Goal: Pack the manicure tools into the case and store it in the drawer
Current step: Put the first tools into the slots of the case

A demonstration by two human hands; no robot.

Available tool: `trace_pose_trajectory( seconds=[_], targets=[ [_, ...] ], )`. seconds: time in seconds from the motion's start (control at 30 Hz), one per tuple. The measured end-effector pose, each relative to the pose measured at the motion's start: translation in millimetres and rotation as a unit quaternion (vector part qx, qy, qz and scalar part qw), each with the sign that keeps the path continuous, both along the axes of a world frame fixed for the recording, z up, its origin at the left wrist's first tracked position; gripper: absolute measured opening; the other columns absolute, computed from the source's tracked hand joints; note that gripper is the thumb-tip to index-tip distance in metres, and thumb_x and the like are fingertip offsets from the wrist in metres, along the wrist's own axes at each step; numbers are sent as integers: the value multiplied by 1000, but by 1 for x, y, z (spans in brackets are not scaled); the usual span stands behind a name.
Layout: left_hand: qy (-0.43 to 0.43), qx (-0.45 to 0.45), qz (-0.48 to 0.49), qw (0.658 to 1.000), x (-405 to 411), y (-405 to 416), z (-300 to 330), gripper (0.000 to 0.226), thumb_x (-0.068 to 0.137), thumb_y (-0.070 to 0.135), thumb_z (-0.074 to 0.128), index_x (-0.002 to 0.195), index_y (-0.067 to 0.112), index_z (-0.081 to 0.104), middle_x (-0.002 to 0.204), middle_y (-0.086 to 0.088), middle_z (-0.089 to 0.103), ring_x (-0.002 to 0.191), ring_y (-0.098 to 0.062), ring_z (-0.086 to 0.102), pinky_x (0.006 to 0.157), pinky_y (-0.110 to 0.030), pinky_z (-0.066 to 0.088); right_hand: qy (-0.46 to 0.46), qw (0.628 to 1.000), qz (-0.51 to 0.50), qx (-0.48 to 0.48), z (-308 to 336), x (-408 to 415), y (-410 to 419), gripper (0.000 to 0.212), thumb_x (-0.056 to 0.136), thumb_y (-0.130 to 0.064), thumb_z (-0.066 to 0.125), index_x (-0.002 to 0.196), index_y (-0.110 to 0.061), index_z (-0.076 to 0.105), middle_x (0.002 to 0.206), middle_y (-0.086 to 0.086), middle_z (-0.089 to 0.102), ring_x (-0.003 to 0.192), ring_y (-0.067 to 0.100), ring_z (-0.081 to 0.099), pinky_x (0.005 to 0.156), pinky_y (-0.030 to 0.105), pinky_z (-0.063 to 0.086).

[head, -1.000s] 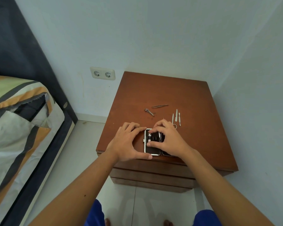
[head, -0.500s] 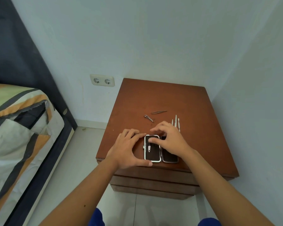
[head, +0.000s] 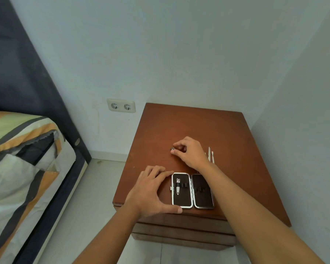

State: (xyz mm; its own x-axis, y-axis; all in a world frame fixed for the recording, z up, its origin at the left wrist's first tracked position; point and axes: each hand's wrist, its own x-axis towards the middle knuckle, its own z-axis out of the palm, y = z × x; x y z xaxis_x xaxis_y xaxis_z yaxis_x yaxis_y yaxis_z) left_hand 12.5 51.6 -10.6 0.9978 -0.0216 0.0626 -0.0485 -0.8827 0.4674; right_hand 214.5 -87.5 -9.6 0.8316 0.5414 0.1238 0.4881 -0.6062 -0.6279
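A brown nightstand stands in a pale corner, with a bed to the left and a socket on the wall between them. The case lies open and flat at the front edge, with one tool already strapped into its left half. The left hand is spread against the case's left side, thumb at the near corner, steadying it without gripping. The right hand is further back, its fingertips pinched on a small metal tool, probably clippers; whether it is lifted yet I cannot tell. More thin tools lie just right of that wrist.

To do this well, pinch the tool by its middle, lift it clear, bring it straight back and slide it under a free loop while the left hand holds the case down. The case sits close to the front edge, so press down rather than towards the body. The back half of the top is free; the right wall is near, and the drawers below are shut.
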Motion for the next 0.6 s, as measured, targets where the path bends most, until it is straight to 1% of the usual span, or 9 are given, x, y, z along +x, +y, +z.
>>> trace_pose_trajectory(
  seconds=[0.07,0.1,0.2,0.27,0.33,0.4,0.5,0.53,0.6],
  targets=[
    [-2,0,1,1000,0,0,0,114,58,100,61,153,42,34,148,20,33,137,0,21,113,-23,19,-3,1000,-5,3,-3,0,3,24,90,-40,80,109,-26,81,100,-7,64,88,10,60,85,32,51],
    [-3,0,1,1000,0,0,0,114,58,99,61,153,42,35,148,19,33,137,-1,21,113,-23,19,-3,1000,-7,7,-3,-1,3,20,91,-38,79,107,-26,81,99,-7,64,86,7,59,83,31,49],
    [-6,-3,2,1000,0,-1,1,114,57,99,61,152,42,37,146,19,35,136,-2,24,115,-25,22,10,1000,-13,23,-1,-6,-1,13,91,-31,81,102,-24,81,94,-9,66,76,0,55,75,21,42],
    [-7,-3,3,1000,-1,-1,1,114,56,99,62,152,41,38,145,20,35,136,-2,25,115,-25,22,33,998,-20,51,2,-12,-6,12,88,-27,84,98,-23,80,86,-11,70,67,-1,57,68,15,41],
    [-5,-2,3,1000,-1,-1,1,115,56,100,61,152,41,38,145,20,35,136,-2,25,114,-24,22,63,994,-22,81,6,-16,-12,14,84,-24,88,94,-22,79,81,-11,72,63,-3,57,64,10,42],
    [-5,-3,4,1000,0,-1,1,115,56,100,61,152,41,38,144,20,36,135,-3,26,114,-25,24,90,990,-13,103,9,-19,-20,18,81,-24,90,92,-26,77,82,-8,73,64,-2,57,66,12,46],
    [-5,-2,3,1000,-1,-1,1,115,56,100,61,152,42,39,143,20,36,134,-3,26,115,-28,26,123,984,15,126,13,-24,-34,27,80,-22,91,101,-30,75,81,-1,70,67,9,59,72,30,55],
    [-3,-4,3,1000,-1,-1,2,115,56,100,61,152,42,38,144,20,36,135,-3,26,115,-28,25,130,983,20,131,14,-27,-39,29,81,-20,90,105,-28,76,80,-1,67,66,9,58,72,30,55],
    [-4,-6,4,1000,-1,-2,2,115,55,100,62,152,42,39,143,19,37,134,-3,26,115,-28,26,141,980,18,137,16,-33,-48,27,83,-18,89,107,-22,78,80,-3,64,62,4,56,69,22,53]
  ],
)
